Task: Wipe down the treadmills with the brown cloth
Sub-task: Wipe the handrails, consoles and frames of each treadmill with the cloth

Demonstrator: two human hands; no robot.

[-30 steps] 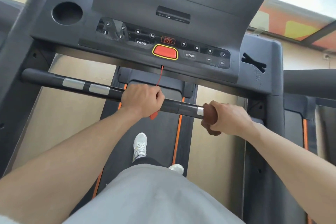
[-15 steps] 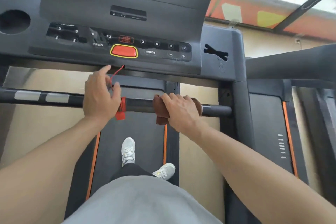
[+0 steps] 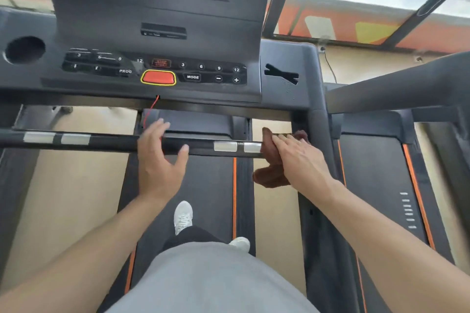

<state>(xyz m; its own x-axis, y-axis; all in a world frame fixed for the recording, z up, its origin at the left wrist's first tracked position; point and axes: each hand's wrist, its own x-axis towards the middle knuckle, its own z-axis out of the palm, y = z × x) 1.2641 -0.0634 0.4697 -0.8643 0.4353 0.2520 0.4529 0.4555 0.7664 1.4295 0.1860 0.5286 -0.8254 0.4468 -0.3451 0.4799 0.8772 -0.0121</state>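
The brown cloth [image 3: 270,160] is draped over the right end of the treadmill's black handlebar [image 3: 114,142], just beside the right upright [image 3: 316,160], with one part bunched behind the bar and a fold hanging below it. It is pressed against the bar by the right hand [image 3: 300,160], whose fingers are laid over the cloth, only lightly bent; whether the thumb is curled beneath cannot be told. Two silver sensor plates [image 3: 237,146] are set into the bar directly left of the cloth, and two more are seen toward the left end.

The left hand [image 3: 159,160] is held at the middle of the bar with fingers spread wide and nothing gripped; the thumb tip lies against the bar's near edge. A red safety cord [image 3: 151,109] hangs from the console's front edge, under the red stop button [image 3: 158,77], down to the left fingers. White shoes [image 3: 183,216] are seen on the running belt [image 3: 203,185] below.
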